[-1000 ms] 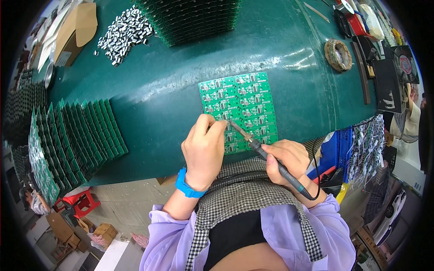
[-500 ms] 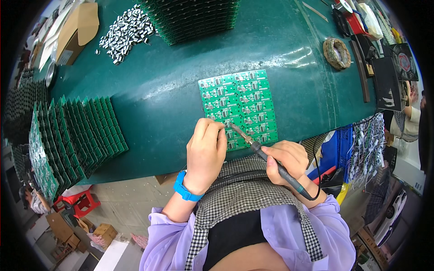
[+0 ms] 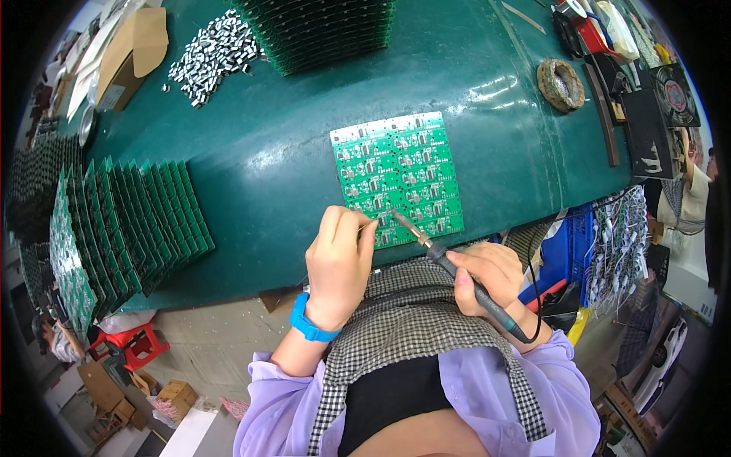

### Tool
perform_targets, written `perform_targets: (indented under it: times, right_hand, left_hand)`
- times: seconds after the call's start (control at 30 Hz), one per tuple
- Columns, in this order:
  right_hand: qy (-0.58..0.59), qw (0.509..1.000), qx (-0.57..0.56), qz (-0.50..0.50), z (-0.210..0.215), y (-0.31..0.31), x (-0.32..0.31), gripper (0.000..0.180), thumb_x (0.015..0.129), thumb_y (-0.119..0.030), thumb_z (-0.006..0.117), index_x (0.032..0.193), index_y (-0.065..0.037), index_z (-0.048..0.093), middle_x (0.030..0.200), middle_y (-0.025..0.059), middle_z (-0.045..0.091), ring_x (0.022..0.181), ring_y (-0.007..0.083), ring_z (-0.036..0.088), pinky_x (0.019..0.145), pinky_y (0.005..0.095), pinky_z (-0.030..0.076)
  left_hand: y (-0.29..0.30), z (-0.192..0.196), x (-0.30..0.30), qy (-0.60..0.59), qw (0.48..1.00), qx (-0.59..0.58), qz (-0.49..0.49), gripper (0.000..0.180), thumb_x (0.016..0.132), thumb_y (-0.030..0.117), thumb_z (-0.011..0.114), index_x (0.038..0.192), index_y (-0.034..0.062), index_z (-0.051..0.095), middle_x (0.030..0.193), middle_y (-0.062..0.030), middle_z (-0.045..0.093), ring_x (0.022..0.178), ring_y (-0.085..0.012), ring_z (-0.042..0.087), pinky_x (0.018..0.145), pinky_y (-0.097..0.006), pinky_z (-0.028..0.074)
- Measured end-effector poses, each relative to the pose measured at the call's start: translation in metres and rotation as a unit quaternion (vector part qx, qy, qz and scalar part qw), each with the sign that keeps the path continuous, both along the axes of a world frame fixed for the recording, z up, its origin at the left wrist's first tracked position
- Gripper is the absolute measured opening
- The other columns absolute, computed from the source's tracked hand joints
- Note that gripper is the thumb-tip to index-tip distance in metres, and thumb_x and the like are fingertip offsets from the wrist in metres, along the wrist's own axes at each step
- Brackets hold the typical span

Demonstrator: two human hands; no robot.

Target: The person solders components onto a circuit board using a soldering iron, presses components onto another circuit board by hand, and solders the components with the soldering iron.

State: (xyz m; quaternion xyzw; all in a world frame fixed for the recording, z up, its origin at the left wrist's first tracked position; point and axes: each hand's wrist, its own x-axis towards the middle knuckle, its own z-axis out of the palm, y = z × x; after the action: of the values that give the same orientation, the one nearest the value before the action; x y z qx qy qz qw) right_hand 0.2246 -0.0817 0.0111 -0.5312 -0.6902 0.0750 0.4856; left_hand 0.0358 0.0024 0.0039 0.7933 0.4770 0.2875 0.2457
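Note:
A green panel of circuit boards (image 3: 396,175) lies on the green tabletop in front of me. My right hand (image 3: 487,276) grips a soldering iron (image 3: 442,255) by its dark handle, and the tip rests at or just above the lower middle of the panel. At the panel's lower left edge is my left hand (image 3: 335,255), with a blue band on its wrist. Its thumb and forefinger pinch together close to the iron's tip. Whatever they hold is too small to make out.
Stacked green circuit panels stand at the left (image 3: 137,228) and far middle (image 3: 320,30). A heap of small black-and-white parts (image 3: 217,57) lies far left beside an open cardboard box (image 3: 133,53). Far right is a round, rough-rimmed holder (image 3: 561,85). The iron's cord (image 3: 537,305) loops by my right wrist.
Within the picture the panel sits slightly higher and further left. My left hand has shifted a little left and down, while the iron's tip stays near the panel's lower middle.

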Motion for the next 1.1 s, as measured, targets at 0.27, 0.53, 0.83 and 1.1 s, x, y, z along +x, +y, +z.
perform_targets:
  times: [0.27, 0.53, 0.83, 1.1]
  right_hand:
    - [-0.009, 0.999, -0.050, -0.001, 0.000, 0.007, -0.007, 0.019, 0.069, -0.001, 0.064, 0.087, 0.002, 0.068, 0.068, 0.0103, 0.064, 0.056, 0.0222, 0.064, 0.050, 0.0298, 0.051]
    - [0.027, 0.999, -0.021, -0.008, 0.002, -0.002, -0.003, 0.018, 0.069, -0.005, 0.064, 0.085, 0.002, 0.067, 0.065, 0.0100, 0.063, 0.054, 0.0225, 0.062, 0.049, 0.0300, 0.050]
    - [0.014, 0.999, -0.034, 0.001, -0.001, -0.006, -0.007, 0.017, 0.067, -0.002, 0.063, 0.083, 0.002, 0.067, 0.064, 0.0103, 0.063, 0.051, 0.0224, 0.062, 0.045, 0.0299, 0.047]
    - [0.012, 0.999, -0.038, 0.001, -0.001, -0.008, -0.008, 0.017, 0.068, -0.001, 0.063, 0.084, 0.002, 0.067, 0.065, 0.0106, 0.063, 0.053, 0.0226, 0.062, 0.047, 0.0300, 0.048]
  left_hand:
    - [-0.005, -0.006, -0.003, -0.045, 0.999, -0.008, 0.008, 0.013, 0.077, -0.005, 0.067, 0.086, 0.0015, 0.060, 0.089, -0.0069, 0.060, 0.053, -0.0123, 0.043, 0.048, -0.027, 0.037]
    - [-0.009, -0.007, -0.004, -0.073, 0.997, -0.031, 0.014, 0.013, 0.078, -0.005, 0.066, 0.088, 0.0013, 0.060, 0.096, -0.0079, 0.063, 0.052, -0.0108, 0.042, 0.046, -0.026, 0.035]
    - [-0.009, -0.006, 0.000, -0.051, 0.998, -0.025, 0.015, 0.012, 0.078, -0.005, 0.065, 0.088, 0.0008, 0.060, 0.095, -0.0087, 0.062, 0.060, -0.0151, 0.053, 0.049, -0.027, 0.041]
    - [-0.012, -0.004, 0.005, -0.032, 0.999, -0.025, 0.010, 0.011, 0.079, -0.003, 0.064, 0.088, 0.0005, 0.059, 0.097, -0.0113, 0.058, 0.071, -0.0246, 0.060, 0.057, -0.034, 0.048]
